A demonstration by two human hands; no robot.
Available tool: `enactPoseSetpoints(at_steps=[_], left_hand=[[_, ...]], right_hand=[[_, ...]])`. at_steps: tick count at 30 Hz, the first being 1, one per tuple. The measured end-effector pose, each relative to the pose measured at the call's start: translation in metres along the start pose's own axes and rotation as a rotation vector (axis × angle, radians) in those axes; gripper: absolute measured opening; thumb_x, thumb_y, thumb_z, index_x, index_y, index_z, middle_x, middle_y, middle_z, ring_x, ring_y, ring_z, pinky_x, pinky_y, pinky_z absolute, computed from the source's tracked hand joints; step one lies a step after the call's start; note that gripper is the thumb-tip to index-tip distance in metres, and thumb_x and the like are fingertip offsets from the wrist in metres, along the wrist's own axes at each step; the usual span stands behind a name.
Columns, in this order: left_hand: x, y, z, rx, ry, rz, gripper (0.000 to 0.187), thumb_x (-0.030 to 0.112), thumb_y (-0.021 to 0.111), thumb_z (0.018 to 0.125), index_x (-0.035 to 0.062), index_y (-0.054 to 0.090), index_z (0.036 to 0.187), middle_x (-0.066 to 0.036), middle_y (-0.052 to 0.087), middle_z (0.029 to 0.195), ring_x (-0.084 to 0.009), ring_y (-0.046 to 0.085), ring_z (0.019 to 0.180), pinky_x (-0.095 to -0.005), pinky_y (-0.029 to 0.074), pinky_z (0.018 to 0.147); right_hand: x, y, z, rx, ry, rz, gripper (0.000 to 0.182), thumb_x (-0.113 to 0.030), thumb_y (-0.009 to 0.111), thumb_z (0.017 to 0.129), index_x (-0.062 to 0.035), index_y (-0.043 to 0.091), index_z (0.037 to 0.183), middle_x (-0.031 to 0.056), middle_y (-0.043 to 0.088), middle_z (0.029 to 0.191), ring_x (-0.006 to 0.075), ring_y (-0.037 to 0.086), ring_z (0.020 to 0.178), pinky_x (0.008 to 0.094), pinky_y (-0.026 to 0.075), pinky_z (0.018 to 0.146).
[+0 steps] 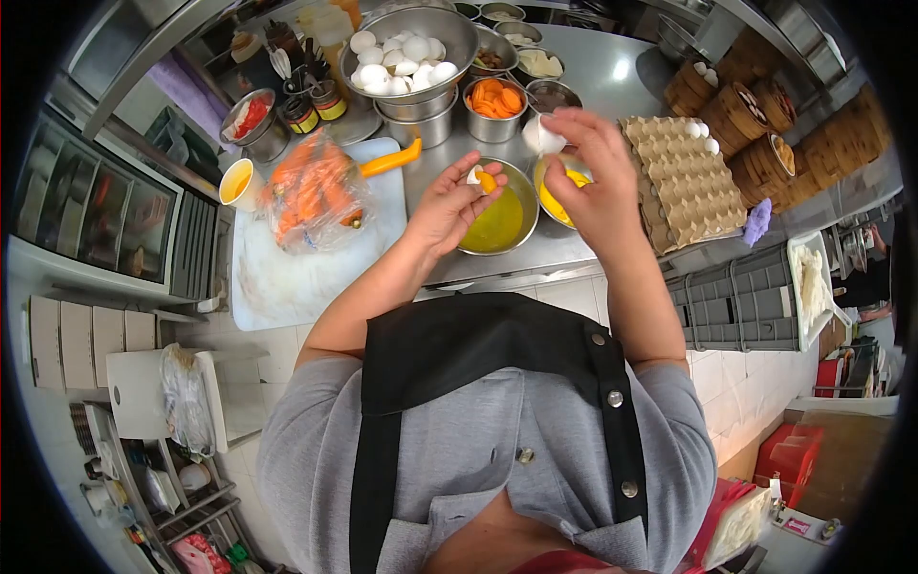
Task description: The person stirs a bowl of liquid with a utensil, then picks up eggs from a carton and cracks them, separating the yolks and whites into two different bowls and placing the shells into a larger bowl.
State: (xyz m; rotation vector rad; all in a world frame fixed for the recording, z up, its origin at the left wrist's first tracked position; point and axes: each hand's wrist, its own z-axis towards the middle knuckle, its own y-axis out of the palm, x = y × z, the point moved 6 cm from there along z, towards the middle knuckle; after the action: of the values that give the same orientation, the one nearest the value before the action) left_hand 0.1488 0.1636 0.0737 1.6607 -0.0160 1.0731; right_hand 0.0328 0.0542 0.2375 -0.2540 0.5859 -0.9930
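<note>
My left hand (pixel 445 203) is closed on an eggshell half (pixel 474 175) with an orange-yellow yolk (pixel 488 182) at its edge. It hovers above the near left rim of a metal bowl (pixel 532 206), which holds clear yellowish egg white (pixel 494 225). Over a second metal bowl of yellow yolks (pixel 564 199), just to the right, is my right hand (pixel 604 172). Its curled fingers grip a white piece of eggshell (pixel 542 136); part of that bowl is hidden behind the hand.
Behind the bowls stand a large bowl of white eggs (pixel 406 62) and a pot of sliced carrots (pixel 494 99). Left, a bag of carrots (pixel 316 187) and an orange-handled tool (pixel 392 160) lie on a white cutting board (pixel 287 287). Egg trays (pixel 684 187) are on the right.
</note>
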Motion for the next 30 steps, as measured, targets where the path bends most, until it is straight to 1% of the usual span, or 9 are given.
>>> enactPoseSetpoints(at_steps=[2, 3, 5, 8, 12, 18, 25, 28, 30], left_hand=[[0.0, -0.001, 0.001, 0.0, 0.012, 0.012, 0.046, -0.008, 0.046, 0.084, 0.005, 0.036, 0.127, -0.017, 0.052, 0.118, -0.0268, 0.054, 0.11, -0.0345, 0.045, 0.096], [0.0, -0.001, 0.001, -0.002, 0.022, 0.025, 0.049, -0.008, 0.047, 0.083, 0.0051, 0.034, 0.128, -0.017, 0.052, 0.119, -0.0259, 0.055, 0.109, -0.0342, 0.045, 0.096], [0.0, 0.0, 0.001, 0.014, 0.032, 0.049, 0.051, -0.007, 0.049, 0.083, 0.0044, 0.032, 0.13, -0.017, 0.052, 0.119, -0.0249, 0.055, 0.108, -0.0335, 0.045, 0.095], [0.001, 0.005, 0.001, 0.045, 0.04, 0.122, 0.055, -0.007, 0.051, 0.083, 0.0026, 0.029, 0.133, -0.016, 0.054, 0.118, -0.022, 0.055, 0.107, -0.0315, 0.045, 0.093], [-0.002, 0.01, 0.001, 0.083, 0.045, 0.362, 0.059, -0.005, 0.053, 0.084, -0.0006, 0.025, 0.136, -0.014, 0.056, 0.117, -0.017, 0.055, 0.106, -0.0278, 0.044, 0.091], [-0.006, 0.012, 0.002, 0.109, 0.024, 0.587, 0.058, 0.001, 0.053, 0.087, -0.002, 0.025, 0.137, -0.015, 0.054, 0.12, -0.0167, 0.055, 0.106, -0.0275, 0.043, 0.092], [-0.01, -0.011, 0.008, 0.246, -0.11, 0.283, 0.053, 0.004, 0.052, 0.087, -0.0051, 0.028, 0.134, -0.014, 0.054, 0.121, -0.0173, 0.056, 0.104, -0.027, 0.043, 0.092], [-0.026, -0.035, 0.011, 0.208, -0.147, 0.394, 0.051, 0.006, 0.053, 0.086, -0.0072, 0.033, 0.131, -0.014, 0.055, 0.118, -0.0175, 0.057, 0.103, -0.0272, 0.045, 0.089], [-0.035, -0.035, 0.006, 0.211, -0.203, 0.827, 0.051, 0.008, 0.056, 0.083, -0.0068, 0.038, 0.129, -0.016, 0.057, 0.115, -0.0202, 0.057, 0.103, -0.0277, 0.045, 0.088]], right_hand=[[0.039, 0.026, -0.03, -0.097, 0.436, 0.369, 0.033, 0.004, 0.061, 0.074, -0.0045, 0.061, 0.106, 0.0105, 0.057, 0.107, 0.018, 0.059, 0.088, 0.0293, 0.052, 0.072], [0.048, 0.035, -0.043, -0.096, 0.436, 0.372, 0.033, 0.004, 0.061, 0.074, -0.0045, 0.061, 0.106, 0.0105, 0.057, 0.107, 0.018, 0.059, 0.088, 0.0293, 0.052, 0.072], [0.072, 0.06, -0.073, -0.186, 0.717, 0.56, 0.031, 0.003, 0.059, 0.077, -0.0017, 0.058, 0.108, 0.0086, 0.057, 0.106, 0.0132, 0.058, 0.088, 0.0265, 0.05, 0.072], [0.075, 0.071, -0.088, -0.247, 0.817, 0.66, 0.033, 0.002, 0.057, 0.079, 0.0008, 0.054, 0.112, 0.0053, 0.061, 0.099, 0.0116, 0.059, 0.089, 0.0246, 0.047, 0.078], [0.083, 0.079, -0.099, -0.214, 0.828, 0.766, 0.035, 0.004, 0.056, 0.078, 0.0007, 0.051, 0.113, 0.0084, 0.059, 0.103, 0.0128, 0.056, 0.094, 0.025, 0.045, 0.079], [0.095, 0.094, -0.122, -0.13, 0.85, 0.978, 0.034, 0.005, 0.055, 0.079, 0.0009, 0.05, 0.113, 0.0081, 0.059, 0.106, 0.0141, 0.056, 0.098, 0.0273, 0.044, 0.086], [0.103, 0.091, -0.119, -0.068, 0.928, 1.096, 0.034, 0.002, 0.058, 0.079, -0.0003, 0.051, 0.113, 0.0071, 0.059, 0.104, 0.014, 0.056, 0.096, 0.0276, 0.044, 0.086], [0.099, 0.077, -0.092, -0.092, 0.892, 1.092, 0.034, 0.002, 0.059, 0.079, -0.0003, 0.052, 0.112, 0.0067, 0.06, 0.103, 0.0133, 0.056, 0.095, 0.027, 0.044, 0.086], [0.091, 0.061, -0.064, -0.102, 0.814, 1.069, 0.034, 0.002, 0.059, 0.079, -0.0003, 0.053, 0.112, 0.0066, 0.061, 0.102, 0.0128, 0.057, 0.094, 0.0263, 0.045, 0.085]])
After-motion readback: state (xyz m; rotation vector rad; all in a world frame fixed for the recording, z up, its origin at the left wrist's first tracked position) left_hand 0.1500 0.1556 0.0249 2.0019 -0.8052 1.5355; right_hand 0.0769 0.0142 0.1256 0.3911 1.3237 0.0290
